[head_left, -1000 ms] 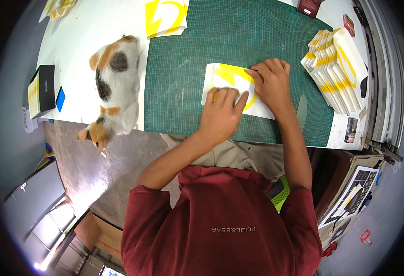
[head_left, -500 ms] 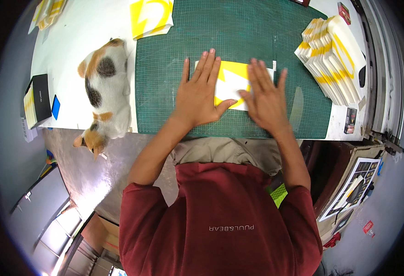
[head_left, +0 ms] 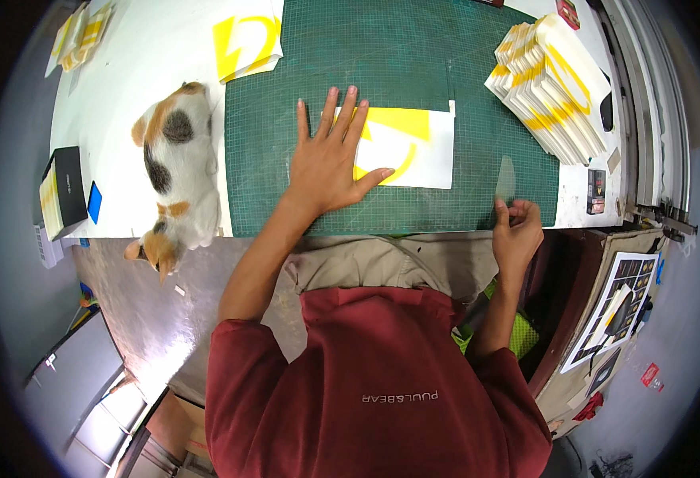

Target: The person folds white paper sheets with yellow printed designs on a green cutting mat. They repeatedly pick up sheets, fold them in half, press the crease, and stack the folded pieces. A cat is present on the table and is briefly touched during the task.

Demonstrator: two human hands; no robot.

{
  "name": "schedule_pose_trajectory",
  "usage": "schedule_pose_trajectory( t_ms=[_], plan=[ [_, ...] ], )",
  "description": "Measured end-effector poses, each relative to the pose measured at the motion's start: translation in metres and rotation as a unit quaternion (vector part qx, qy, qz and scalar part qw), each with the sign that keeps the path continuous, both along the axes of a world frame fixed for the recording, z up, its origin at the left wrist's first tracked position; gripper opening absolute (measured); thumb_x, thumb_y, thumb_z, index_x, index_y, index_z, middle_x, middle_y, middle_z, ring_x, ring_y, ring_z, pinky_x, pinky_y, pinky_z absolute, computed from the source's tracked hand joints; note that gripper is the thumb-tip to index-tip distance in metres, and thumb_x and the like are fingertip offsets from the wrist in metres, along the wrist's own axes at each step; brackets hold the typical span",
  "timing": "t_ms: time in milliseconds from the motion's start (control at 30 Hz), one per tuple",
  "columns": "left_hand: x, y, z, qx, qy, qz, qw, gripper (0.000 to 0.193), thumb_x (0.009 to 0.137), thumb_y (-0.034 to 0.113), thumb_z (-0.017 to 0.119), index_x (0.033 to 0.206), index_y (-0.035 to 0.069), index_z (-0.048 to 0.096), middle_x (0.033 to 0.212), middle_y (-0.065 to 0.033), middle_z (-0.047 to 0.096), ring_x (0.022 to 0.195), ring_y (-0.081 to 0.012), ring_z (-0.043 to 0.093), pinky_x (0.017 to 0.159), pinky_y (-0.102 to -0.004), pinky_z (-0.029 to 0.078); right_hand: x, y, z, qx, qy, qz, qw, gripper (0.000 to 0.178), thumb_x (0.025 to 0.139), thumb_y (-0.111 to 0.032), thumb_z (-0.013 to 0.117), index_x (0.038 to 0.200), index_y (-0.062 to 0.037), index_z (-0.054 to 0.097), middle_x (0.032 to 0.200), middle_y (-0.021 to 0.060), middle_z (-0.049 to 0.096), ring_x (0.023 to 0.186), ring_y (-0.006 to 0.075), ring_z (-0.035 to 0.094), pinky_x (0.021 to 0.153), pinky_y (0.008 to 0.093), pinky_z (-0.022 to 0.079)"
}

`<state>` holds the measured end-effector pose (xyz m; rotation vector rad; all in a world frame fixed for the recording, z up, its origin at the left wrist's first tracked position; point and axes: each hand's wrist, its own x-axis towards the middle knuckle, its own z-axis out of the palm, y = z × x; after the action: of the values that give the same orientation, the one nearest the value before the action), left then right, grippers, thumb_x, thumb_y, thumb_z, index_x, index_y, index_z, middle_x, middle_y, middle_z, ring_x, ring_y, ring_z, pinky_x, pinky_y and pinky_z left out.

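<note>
My left hand (head_left: 330,163) lies flat, fingers spread, on the left part of a white sheet with a yellow shape (head_left: 409,143) that rests on the green cutting mat (head_left: 413,56). My right hand (head_left: 515,231) is at the mat's near right edge, fingers pinched on a thin clear strip (head_left: 505,179) that rises from it over the mat. My red sleeves and torso fill the lower part of the view.
A calico cat (head_left: 174,171) lies on the white table left of the mat. A stack of white and yellow sheets (head_left: 549,84) sits at the mat's right. Another yellow-printed sheet (head_left: 246,40) lies upper left. A black box (head_left: 63,191) stands at the far left edge.
My right hand left the sheet and drew back to the mat's near right edge, now pinching a clear strip. My left hand stays pressed flat on the sheet.
</note>
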<state>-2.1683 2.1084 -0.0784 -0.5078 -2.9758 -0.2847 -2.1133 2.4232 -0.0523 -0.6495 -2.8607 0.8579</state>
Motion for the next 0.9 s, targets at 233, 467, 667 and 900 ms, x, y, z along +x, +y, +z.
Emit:
schedule_pose_trajectory(
  t_ms=[233, 467, 667, 900],
  plan=[
    [0.000, 0.000, 0.007, 0.011, -0.010, -0.003, 1.000, 0.101, 0.088, 0.076, 0.044, 0.152, -0.002, 0.036, 0.162, -0.0206, 0.027, 0.152, -0.0380, 0.020, 0.117, -0.0693, 0.005, 0.000, 0.004, -0.008, 0.056, 0.093, 0.063, 0.992, 0.038, 0.082, -0.023, 0.082, 0.097, 0.0035, 0.059, 0.075, 0.0120, 0.055, 0.066, 0.0277, 0.056, 0.061, 0.0384, 0.045],
    [-0.002, 0.002, 0.006, 0.009, -0.027, -0.007, 1.000, 0.103, 0.087, 0.077, 0.043, 0.152, -0.003, 0.034, 0.162, -0.0218, 0.025, 0.153, -0.0388, 0.018, 0.116, -0.0701, 0.004, 0.011, -0.107, -0.015, -0.144, 0.195, 0.166, 0.956, 0.019, 0.088, -0.005, 0.071, 0.103, 0.0038, 0.064, 0.081, 0.0149, 0.065, 0.065, 0.0236, 0.062, 0.060, 0.0329, 0.050],
    [-0.001, 0.000, 0.006, 0.023, -0.029, 0.000, 0.999, 0.104, 0.088, 0.077, 0.043, 0.152, -0.004, 0.033, 0.162, -0.0229, 0.025, 0.153, -0.0395, 0.016, 0.116, -0.0708, 0.003, -0.005, -0.086, -0.007, -0.047, 0.160, 0.120, 0.979, 0.019, 0.090, -0.002, 0.066, 0.107, 0.0052, 0.066, 0.087, 0.0185, 0.068, 0.070, 0.0273, 0.067, 0.061, 0.0375, 0.053],
    [-0.003, 0.002, 0.006, 0.007, -0.029, -0.007, 1.000, 0.103, 0.088, 0.074, 0.046, 0.153, -0.004, 0.031, 0.163, -0.0226, 0.024, 0.153, -0.0397, 0.016, 0.115, -0.0718, 0.003, -0.069, -0.132, -0.031, -0.043, 0.312, 0.287, 0.905, 0.022, 0.090, -0.007, 0.066, 0.110, 0.0038, 0.067, 0.078, 0.0178, 0.068, 0.061, 0.0336, 0.065, 0.059, 0.0447, 0.053]
  ],
)
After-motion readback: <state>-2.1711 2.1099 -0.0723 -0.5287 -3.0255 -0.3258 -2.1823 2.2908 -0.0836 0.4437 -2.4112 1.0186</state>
